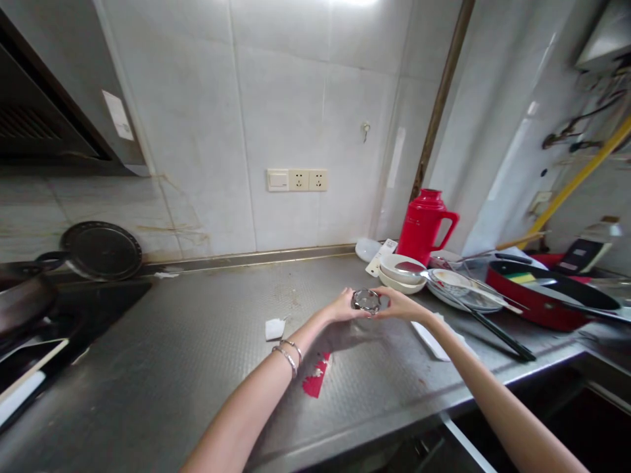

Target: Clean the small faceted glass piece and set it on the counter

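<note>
Between my two hands, over the metal counter [207,341], is a small round glass cup [365,300] with a shiny rim; its lower part is hard to make out. My left hand [342,307] wraps its left side, with bracelets on that wrist. On the other side, my right hand [400,305] pinches it between thumb and fingers. Below my left wrist lies a torn red strip [315,376] with whitish patches. A folded white tissue [275,329] rests left of my left hand. Under my right forearm is a white paper [436,340], partly covered.
Behind my right hand stand stacked bowls [401,281] and a red thermos flask [422,226]. Plates [461,287], a black-handled ladle [500,335] and a red pan [537,307] crowd the right. A pot [22,305] sits on the stove at left; an open sink [582,401] is front right.
</note>
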{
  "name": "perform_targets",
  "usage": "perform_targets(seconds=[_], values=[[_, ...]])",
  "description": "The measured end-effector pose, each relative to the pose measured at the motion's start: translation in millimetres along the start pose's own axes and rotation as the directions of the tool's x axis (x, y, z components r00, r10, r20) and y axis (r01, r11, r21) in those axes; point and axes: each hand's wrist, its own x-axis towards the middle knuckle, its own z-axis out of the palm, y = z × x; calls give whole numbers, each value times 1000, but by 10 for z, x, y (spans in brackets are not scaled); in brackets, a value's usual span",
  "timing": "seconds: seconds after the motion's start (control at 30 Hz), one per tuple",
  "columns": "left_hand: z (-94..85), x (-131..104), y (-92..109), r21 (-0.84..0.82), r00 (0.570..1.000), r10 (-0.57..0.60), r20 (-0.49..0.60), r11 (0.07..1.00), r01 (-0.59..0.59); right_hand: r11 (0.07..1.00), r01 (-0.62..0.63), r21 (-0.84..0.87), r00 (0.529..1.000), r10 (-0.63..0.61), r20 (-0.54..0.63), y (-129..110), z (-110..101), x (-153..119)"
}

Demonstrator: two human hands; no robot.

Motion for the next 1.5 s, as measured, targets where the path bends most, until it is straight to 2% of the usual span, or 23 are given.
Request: perform_targets(seconds=[0.13, 0.27, 0.5, 0.9, 1.1, 1.3, 1.5], values=[[116, 58, -45, 111, 999, -13, 42, 994, 8, 999, -51, -10, 999, 51, 15, 105, 5, -62], [137, 53, -55, 117, 997, 2, 73, 993, -11, 994, -107, -16, 994, 107, -13, 199, 63, -89], [148, 66, -120, 135, 997, -32, 76, 991, 22, 993, -116, 6, 993, 116, -21, 295, 131, -80], [149, 104, -174, 161, 994, -24, 106, 987, 6, 994, -106, -1, 994, 106, 32, 192, 101, -101], [144, 103, -172, 183, 992, 14, 126, 982, -37, 995, -99, 14, 995, 99, 22, 258, 144, -96], [142, 87, -164, 178, 993, -16, 117, 984, -5, 992, -129, 7, 992, 129, -1, 312, 183, -83], [133, 71, -160, 190, 992, -28, 120, 982, 4, 995, -103, 11, 994, 103, 21, 305, 189, -71]])
